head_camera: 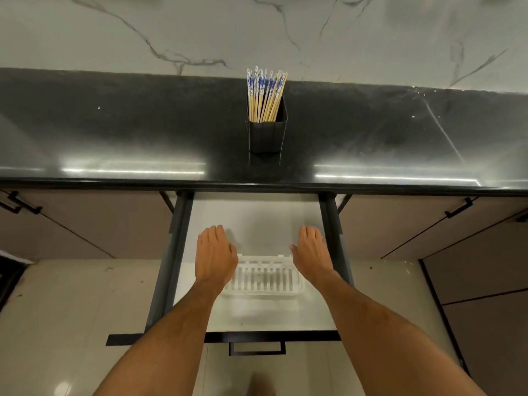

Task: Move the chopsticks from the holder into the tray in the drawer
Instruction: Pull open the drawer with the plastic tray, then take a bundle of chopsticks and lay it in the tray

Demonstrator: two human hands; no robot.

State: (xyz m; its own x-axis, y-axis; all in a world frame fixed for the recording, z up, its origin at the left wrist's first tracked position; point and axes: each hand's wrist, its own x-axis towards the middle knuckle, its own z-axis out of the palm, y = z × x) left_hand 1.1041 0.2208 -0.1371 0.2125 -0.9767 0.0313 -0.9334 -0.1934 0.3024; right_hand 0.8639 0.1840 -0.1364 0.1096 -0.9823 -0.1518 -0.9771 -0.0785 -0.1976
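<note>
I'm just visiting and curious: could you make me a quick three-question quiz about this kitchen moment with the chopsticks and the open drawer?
1. True or false: the chopsticks stand upright in the black holder on the dark counter.
2. What lies in the white tray in the drawer? A) spoons B) nothing visible C) chopsticks
3. What is the left hand or right hand holding?

Key
1. True.
2. B: its slotted bottom shows bare.
3. Nothing; both hang open, palms down, over the drawer on either side of the tray.
</note>
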